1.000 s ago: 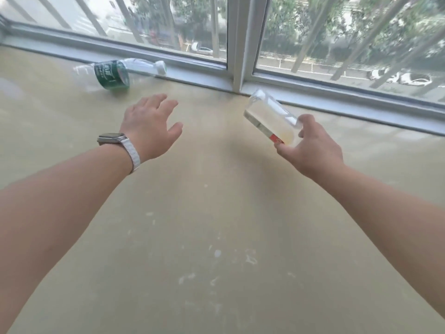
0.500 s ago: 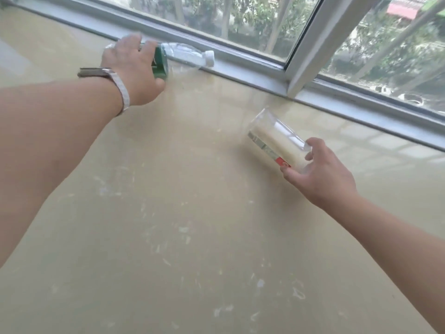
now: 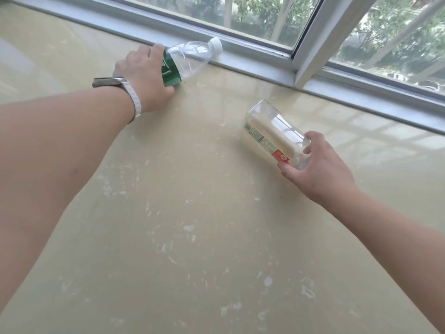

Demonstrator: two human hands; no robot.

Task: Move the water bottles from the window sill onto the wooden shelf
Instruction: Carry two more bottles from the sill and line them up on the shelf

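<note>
A clear water bottle with a green label and white cap (image 3: 190, 57) lies on its side on the wide beige window sill (image 3: 192, 213), close to the window frame. My left hand (image 3: 144, 75), with a watch on the wrist, is wrapped around its lower half. A second clear bottle with a red-and-white label (image 3: 272, 136) is held off the sill, tilted, its base pointing up and away from me. My right hand (image 3: 315, 169) grips its neck end, which hides the cap. The wooden shelf is not in view.
A grey metal window frame (image 3: 265, 61) runs along the far edge of the sill, with a vertical post (image 3: 313, 39) to the right of centre. Behind the glass are bars, trees and parked cars. The sill's surface is speckled with pale marks.
My left hand reached forward to the green-label bottle and closed around it. The right hand kept hold of the red-label bottle. The view shifted left and closer to the sill.
</note>
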